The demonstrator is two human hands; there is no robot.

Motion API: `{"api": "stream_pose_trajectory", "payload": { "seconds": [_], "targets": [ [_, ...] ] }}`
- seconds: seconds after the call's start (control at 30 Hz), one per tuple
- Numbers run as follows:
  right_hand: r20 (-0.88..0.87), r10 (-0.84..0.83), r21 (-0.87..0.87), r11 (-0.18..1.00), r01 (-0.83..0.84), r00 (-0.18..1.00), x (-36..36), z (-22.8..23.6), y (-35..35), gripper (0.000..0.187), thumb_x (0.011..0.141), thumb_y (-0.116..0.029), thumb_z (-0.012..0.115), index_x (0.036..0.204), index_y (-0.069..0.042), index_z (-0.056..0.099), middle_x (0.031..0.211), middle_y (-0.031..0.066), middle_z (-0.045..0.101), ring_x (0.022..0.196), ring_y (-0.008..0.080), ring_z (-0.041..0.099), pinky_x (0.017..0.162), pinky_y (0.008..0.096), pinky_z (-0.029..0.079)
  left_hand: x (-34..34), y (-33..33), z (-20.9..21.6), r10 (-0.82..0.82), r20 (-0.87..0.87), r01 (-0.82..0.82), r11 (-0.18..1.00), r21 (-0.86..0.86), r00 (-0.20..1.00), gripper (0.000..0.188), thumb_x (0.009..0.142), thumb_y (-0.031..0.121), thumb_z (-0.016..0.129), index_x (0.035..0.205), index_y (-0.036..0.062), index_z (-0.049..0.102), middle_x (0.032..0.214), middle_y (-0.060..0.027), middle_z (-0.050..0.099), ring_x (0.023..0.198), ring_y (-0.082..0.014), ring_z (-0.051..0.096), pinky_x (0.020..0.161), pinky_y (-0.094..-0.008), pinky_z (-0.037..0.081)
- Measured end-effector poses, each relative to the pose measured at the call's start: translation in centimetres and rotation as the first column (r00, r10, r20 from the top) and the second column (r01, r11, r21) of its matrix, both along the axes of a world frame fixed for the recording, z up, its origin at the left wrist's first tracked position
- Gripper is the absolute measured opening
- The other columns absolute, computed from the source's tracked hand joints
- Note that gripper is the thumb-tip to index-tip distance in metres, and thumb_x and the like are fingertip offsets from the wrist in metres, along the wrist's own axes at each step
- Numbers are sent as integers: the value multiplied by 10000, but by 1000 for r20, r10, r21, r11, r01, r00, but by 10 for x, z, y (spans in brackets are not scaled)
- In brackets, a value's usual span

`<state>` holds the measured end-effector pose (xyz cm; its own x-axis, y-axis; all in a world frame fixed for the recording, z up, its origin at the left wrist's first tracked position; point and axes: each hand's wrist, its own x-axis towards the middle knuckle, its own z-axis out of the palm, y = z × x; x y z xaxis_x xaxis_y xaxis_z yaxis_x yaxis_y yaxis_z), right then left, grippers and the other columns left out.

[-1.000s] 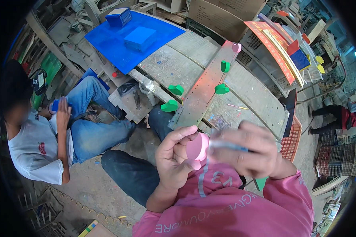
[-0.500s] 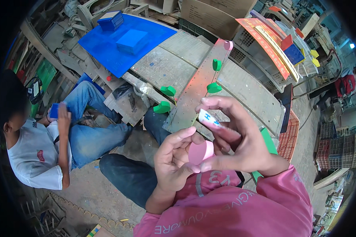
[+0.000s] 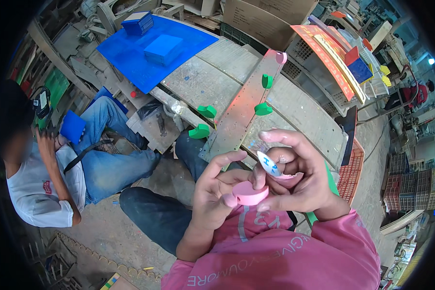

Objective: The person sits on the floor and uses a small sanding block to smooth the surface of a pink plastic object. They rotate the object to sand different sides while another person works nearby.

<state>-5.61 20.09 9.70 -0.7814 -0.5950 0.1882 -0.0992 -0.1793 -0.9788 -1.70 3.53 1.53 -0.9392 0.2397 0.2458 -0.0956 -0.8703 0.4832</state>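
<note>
- A pink foam piece, flat and rounded, sits in front of the person's chest, well short of the near edge of the workbench.
- It lies between the two hands, its flat face tilted up toward the camera and its long axis roughly left to right.
- The left hand is half closed around the piece's left end, thumb up over the top; it is the nearer hand, touching the piece.
- The right hand curls closed on a small white oval tag with blue marks, pinched just above the pink piece; its lower fingers also touch the piece's right edge.
- Whether tag and foam touch cannot be told.
- On the workbench a long perforated metal strip runs from the near edge toward the far edge, with green foam pieces on either side.
- A blue sheet covers the far left corner.
- Another person sits on the floor, left.
</note>
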Motion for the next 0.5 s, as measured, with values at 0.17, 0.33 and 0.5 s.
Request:
{"api": "stream_pose_trajectory", "payload": {
  "seconds": [0.17,0.33,0.5],
  "targets": [
    [-399,-317,-123,948,293,860,10,-25,-11,741,704,60,745,1306,48,314,941,113,605,801,102,588,604,185,433,0,13,6,213,-32,-214,976,-28,976,647,800,210,719,1256,-50,342,1203,-226,479,1050,-240,564,878,-328,469],
    [-229,-352,-204,929,309,908,18,-31,-18,752,704,88,731,1308,45,285,953,129,585,831,125,579,673,241,471,4,16,-10,404,-200,-439,879,-186,893,467,792,66,701,1172,-50,455,1112,-187,528,963,-185,582,832,-292,487],
    [146,-144,-247,953,177,979,19,-16,-16,767,699,157,693,1327,1,282,951,95,546,876,125,549,745,275,470,6,11,-6,368,-197,-406,889,-214,909,352,799,59,693,1090,-60,535,1010,-139,578,905,-163,595,770,-272,499]
  ]
}}
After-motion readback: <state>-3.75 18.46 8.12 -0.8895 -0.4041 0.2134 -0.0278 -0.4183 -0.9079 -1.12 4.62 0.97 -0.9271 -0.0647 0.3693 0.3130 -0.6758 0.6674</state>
